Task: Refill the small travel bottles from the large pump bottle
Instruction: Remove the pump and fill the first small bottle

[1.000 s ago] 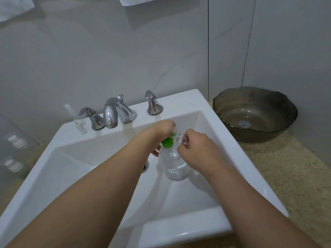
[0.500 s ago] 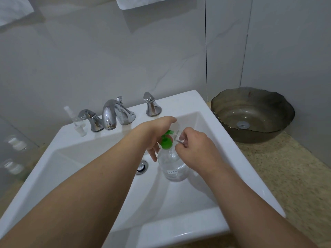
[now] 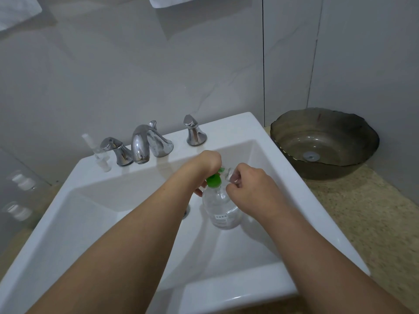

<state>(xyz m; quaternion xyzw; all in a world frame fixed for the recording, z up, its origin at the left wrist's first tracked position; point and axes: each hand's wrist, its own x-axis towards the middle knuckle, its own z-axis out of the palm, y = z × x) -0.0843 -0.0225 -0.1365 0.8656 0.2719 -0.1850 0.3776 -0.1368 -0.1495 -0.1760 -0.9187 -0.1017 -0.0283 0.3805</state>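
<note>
A large clear pump bottle [image 3: 223,210] with a green pump head [image 3: 213,180] stands upright in the white sink basin [image 3: 140,225]. My left hand [image 3: 207,163] is bent down over the pump head, with its fingers curled round it. Right beside the nozzle, my right hand [image 3: 248,186] pinches a small clear travel bottle [image 3: 229,174] at its opening. Most of the small bottle is hidden behind my fingers.
A chrome faucet [image 3: 141,143] with two handles sits on the sink deck, and a small clear spray bottle [image 3: 99,154] stands left of them. A dark glass bowl [image 3: 326,141] rests on the speckled counter [image 3: 374,214] to the right. White caps [image 3: 23,183] show at far left.
Both hands stay at the pump and the small bottle. The green pump head showed a little more half a second ago and is now more covered by my left hand.
</note>
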